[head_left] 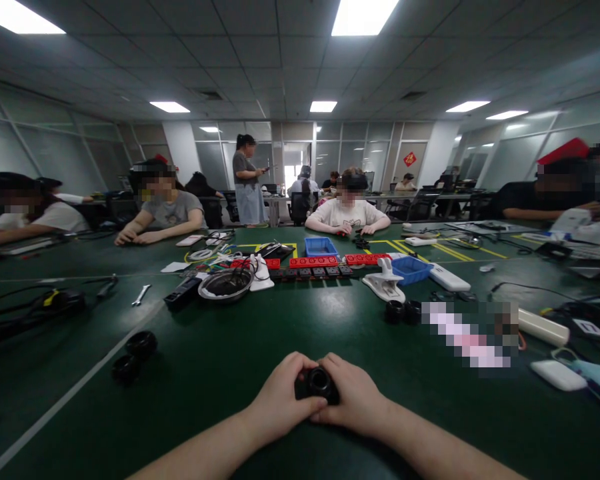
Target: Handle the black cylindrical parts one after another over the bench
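Ceiling panels light a wide office where several people sit along a long green tabletop (260, 327), and one person stands further back. At its near side, centred low in the view, two bare hands meet around one small black part (321, 381). The left hand (286, 393) is bent partly closed, its index finger curving over the far side and its thumb lying along the near side. The right hand (354, 393) mirrors it, closed against the opposite side with its thumb just below the other one. Both are clamped on the black part, which sits between them with its round, ring-shaped opening turned up toward the viewer; the fingers hide much of its sides. Whether it also rests on the tabletop, I cannot tell.

Left of the hands and well apart from them, two black round pieces (141, 344) lie close together, with a wrench (141, 295) beyond. Another black pair (394, 311) stands on the right, just in front of a white clip (384, 288). Further out, past bare green surface, are a round metal-rimmed bowl (225, 299), a row of red strips (314, 262) and a blue tray (321, 247).
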A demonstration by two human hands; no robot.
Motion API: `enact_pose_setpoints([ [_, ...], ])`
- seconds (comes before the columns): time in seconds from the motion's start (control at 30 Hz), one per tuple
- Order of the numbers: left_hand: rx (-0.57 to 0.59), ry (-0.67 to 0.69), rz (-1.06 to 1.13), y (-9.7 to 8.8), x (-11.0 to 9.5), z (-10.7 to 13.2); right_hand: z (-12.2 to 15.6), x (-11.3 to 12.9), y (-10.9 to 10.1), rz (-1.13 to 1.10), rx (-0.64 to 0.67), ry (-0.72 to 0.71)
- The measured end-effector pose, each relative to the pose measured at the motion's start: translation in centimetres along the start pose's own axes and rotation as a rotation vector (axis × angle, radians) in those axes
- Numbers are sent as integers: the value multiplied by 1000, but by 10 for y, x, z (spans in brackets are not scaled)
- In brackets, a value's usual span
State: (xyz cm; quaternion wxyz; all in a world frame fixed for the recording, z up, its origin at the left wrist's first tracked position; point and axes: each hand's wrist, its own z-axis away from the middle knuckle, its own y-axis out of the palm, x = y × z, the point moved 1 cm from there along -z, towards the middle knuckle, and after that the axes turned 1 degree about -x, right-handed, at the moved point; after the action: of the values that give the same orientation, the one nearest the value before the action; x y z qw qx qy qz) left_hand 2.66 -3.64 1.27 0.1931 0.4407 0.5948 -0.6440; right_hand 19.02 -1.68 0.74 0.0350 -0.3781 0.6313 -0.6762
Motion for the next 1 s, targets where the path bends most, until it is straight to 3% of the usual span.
enact_pose_setpoints([
  [0.1,66,26,23,-2,-2,0,1,-6,-12,-138,133,-89],
  [0.23,119,44,58,-3,-4,1,-1,-14,-18,-241,223,-71],
  [0.47,58,30,19,2,2,1,-2,-11,-11,-137,172,41],
  [0.77,-72,-51,-47,6,3,0,-3,1,8,131,-27,105],
  [0.9,-33,-1,-8,2,4,-2,-2,-1,5,62,-33,23],
  [1.0,21,26,16,-1,5,-2,0,-4,-5,-34,54,-45],
])
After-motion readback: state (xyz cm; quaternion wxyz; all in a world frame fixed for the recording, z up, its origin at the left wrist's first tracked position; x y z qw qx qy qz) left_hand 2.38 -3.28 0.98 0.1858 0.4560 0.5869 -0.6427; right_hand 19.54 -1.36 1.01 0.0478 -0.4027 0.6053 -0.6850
